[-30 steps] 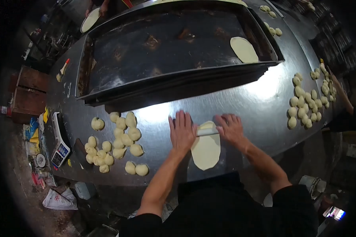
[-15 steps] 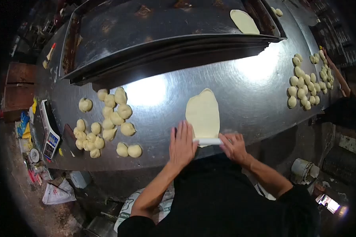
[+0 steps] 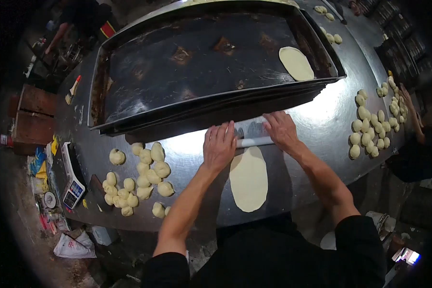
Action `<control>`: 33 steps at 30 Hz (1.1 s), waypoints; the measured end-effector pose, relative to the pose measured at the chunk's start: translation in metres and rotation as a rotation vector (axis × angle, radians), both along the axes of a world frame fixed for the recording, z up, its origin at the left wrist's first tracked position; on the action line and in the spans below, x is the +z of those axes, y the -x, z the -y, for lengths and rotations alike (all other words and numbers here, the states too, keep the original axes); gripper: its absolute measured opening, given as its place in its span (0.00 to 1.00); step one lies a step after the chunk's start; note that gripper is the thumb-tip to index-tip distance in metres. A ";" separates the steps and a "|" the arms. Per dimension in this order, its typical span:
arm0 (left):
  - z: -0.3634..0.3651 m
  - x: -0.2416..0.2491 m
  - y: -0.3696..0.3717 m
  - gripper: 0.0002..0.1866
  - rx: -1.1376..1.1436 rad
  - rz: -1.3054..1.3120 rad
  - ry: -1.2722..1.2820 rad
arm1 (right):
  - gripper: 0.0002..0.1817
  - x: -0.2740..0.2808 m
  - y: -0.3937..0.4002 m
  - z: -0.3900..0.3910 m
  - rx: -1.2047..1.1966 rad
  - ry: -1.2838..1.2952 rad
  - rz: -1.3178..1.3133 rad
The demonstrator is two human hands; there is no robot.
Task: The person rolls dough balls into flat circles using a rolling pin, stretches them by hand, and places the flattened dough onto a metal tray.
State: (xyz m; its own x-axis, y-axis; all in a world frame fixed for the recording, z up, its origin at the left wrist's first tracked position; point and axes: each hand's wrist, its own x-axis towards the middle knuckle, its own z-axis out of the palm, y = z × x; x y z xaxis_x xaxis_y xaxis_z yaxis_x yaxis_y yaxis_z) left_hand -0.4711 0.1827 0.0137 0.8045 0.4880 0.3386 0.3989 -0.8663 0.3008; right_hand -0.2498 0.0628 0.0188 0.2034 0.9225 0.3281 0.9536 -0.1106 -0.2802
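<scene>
A white rolling pin (image 3: 255, 142) lies crosswise at the far end of a flattened oval sheet of dough (image 3: 249, 181). My left hand (image 3: 219, 148) is over the pin's left end, its fingers pointing away from me. On the opposite end rests my right hand (image 3: 281, 131), fingers bent over and partly hiding the pin. The dough sheet lies flat on the metal table (image 3: 302, 158), between my forearms.
Beyond my hands stands a stack of dark baking trays (image 3: 144, 116), with one dough oval (image 3: 296, 64) on top. Dough balls (image 3: 152, 176) sit at left, near a scale (image 3: 73, 185). More dough balls (image 3: 365, 139) lie at right, near another person's arm (image 3: 413, 113).
Both hands have pushed the rolling pin away from me, from the dough's near end to its far end. The view has tilted up, showing more of the tray.
</scene>
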 end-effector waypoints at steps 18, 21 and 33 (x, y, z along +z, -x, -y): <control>0.036 0.040 0.037 0.09 -0.329 -0.034 1.069 | 0.17 0.054 0.079 0.064 0.141 0.613 -1.009; 0.036 0.075 0.041 0.12 -0.279 -0.112 1.449 | 0.18 0.083 0.084 0.075 -0.048 0.549 -1.420; -0.044 0.240 -0.076 0.18 -0.417 0.345 0.823 | 0.14 0.264 -0.018 -0.021 0.100 0.035 -0.546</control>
State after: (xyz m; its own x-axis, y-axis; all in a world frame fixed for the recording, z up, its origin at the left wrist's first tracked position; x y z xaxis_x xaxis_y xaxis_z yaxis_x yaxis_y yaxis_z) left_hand -0.3949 0.2263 0.2540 0.8867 0.3759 0.2692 -0.1143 -0.3858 0.9155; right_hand -0.2314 0.0835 0.2827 0.2458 0.9546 0.1681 0.6769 -0.0450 -0.7347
